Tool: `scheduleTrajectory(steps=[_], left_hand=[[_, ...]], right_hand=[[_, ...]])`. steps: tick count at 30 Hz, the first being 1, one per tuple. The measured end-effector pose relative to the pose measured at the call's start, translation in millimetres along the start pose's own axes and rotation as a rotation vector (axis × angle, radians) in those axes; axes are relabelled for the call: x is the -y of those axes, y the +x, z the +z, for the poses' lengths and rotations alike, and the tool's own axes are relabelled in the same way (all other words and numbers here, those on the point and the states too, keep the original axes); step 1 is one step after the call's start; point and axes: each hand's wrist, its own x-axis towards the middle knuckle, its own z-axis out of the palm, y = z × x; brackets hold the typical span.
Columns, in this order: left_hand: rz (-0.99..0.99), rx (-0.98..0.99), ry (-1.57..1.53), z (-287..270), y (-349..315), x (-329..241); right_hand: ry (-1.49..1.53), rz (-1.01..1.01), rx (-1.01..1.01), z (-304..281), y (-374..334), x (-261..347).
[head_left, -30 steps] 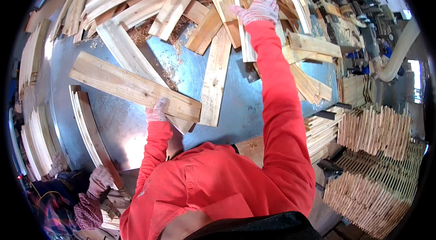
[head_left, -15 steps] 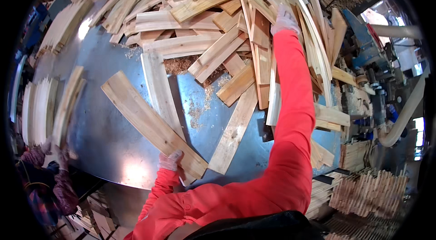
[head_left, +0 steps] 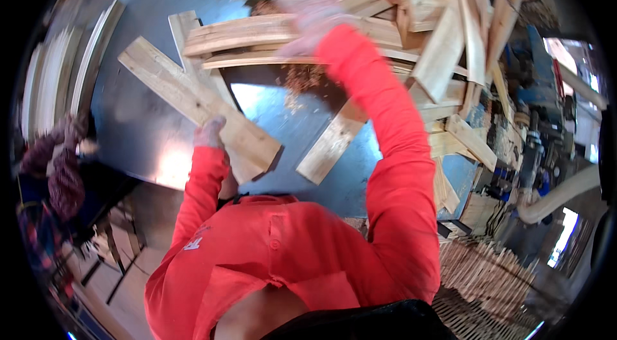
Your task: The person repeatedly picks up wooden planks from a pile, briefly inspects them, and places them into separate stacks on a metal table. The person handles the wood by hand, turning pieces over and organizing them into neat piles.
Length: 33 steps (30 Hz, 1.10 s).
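My left hand (head_left: 209,133) is closed on the near end of a long, flat wooden board (head_left: 160,80), thumb on top. This board lies slantwise across a paler board (head_left: 183,22) on the metal table. Farther off, my right hand (head_left: 313,18), smeared by motion, spans a wooden board (head_left: 241,33) with fingers over its far side and thumb at its near edge. A thinner board (head_left: 247,59) shows just below that one. Both hands appear to be in thin, pale gloves.
A heap of loose boards (head_left: 440,51) covers the far and right side of the blue-grey metal table (head_left: 270,105). One board (head_left: 331,147) lies apart before me. At left, a co-worker's hands (head_left: 74,131) are beside upright boards (head_left: 42,92). Machinery (head_left: 533,96) stands at right.
My right hand has come from the far right of the heap toward the left and nearer, now over a board. My left hand keeps its board. The view has shifted.
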Motion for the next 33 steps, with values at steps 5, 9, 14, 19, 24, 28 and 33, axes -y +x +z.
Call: scheduleTrajectory(steps=[5, 9, 14, 19, 24, 28, 33], left_hand=[[-0.614, -0.059, -0.405, -28.8, 4.2, 1.7], [-0.408, -0.087, -0.208, -56.2, 44.8, 53.0], [-0.611, -0.063, -0.362, -83.6, 67.1, 11.2], [-0.685, 0.055, -0.950, -64.5, 25.1, 11.8], [-0.760, 0.201, -0.945, -45.9, 25.8, 51.9], [-0.699, 0.229, -0.734, -67.5, 36.5, 53.9], [-0.674, 0.133, -0.799, -81.8, 40.2, 50.3]], right_hand=[[-0.012, 0.383, 0.753, 31.2, -60.7, -59.3], [0.202, 0.352, 0.938, 46.6, -67.4, -23.3], [0.314, 0.603, 0.751, 50.6, -60.4, 67.3], [0.223, 0.427, 0.871, 35.2, -35.8, 236.8], [-0.114, 0.445, 0.711, 34.1, -72.4, 162.8], [-0.162, 0.639, 0.860, 64.7, -132.2, 50.9], [0.556, 0.871, 0.363, 61.6, -19.9, 154.3]])
